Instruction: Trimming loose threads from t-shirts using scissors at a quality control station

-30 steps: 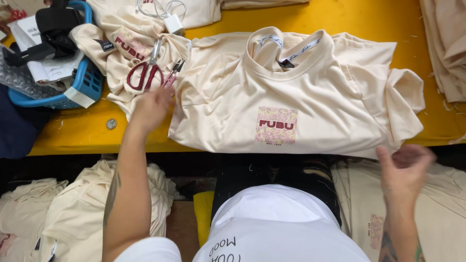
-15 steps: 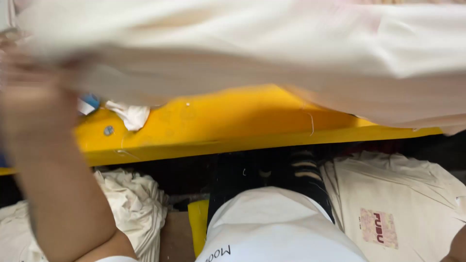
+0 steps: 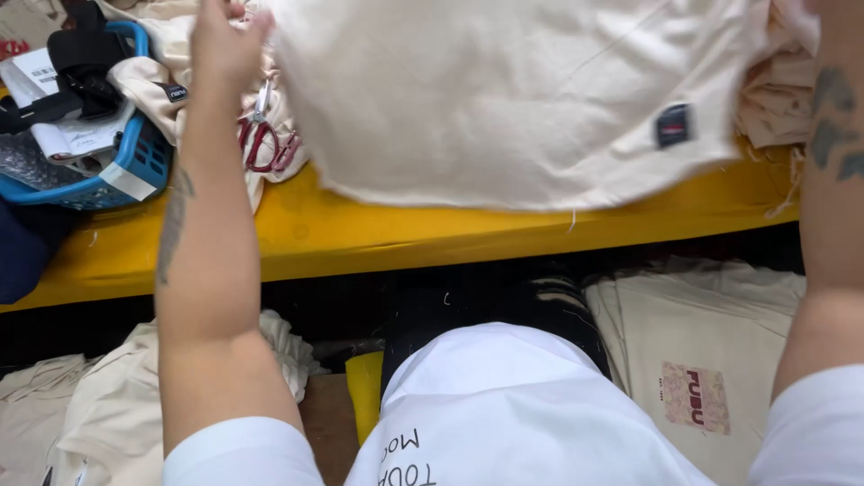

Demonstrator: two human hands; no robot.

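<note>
1. The yellow counter (image 3: 378,236) is the landmark here, running across the view with its front edge toward the person. Most of its top is covered by cloth.

2. The cream garment (image 3: 504,90) is the largest thing over the counter. It is spread wide above the counter top, its lower hem hanging just past the middle of the counter with loose threads trailing. It looks light, soft and limp, so I judge it sags wherever it is not held. The sensible holds are the upper corners or seams, where the fabric is doubled. A small dark label (image 3: 673,124) sits toward the garment's right side.

3. Below the counter's front edge, more cream garments (image 3: 711,360) lie stacked to the right, and another pile (image 3: 81,414) lies to the left.

4. The left hand (image 3: 220,45) is raised over the counter's left part, fingers curled closed on the garment's upper left edge, pinching the cloth.

5. The right hand is out of view past the top right; only the forearm (image 3: 832,180) shows, rising beside the garment's right edge, so I cannot tell whether it grips.

6. A blue basket (image 3: 135,166) sits at the counter's far left end, holding papers and a black strap.

7. Red-handled scissors (image 3: 261,135) lie on folded cloth between the basket and the garment, just beside the left wrist.
</note>
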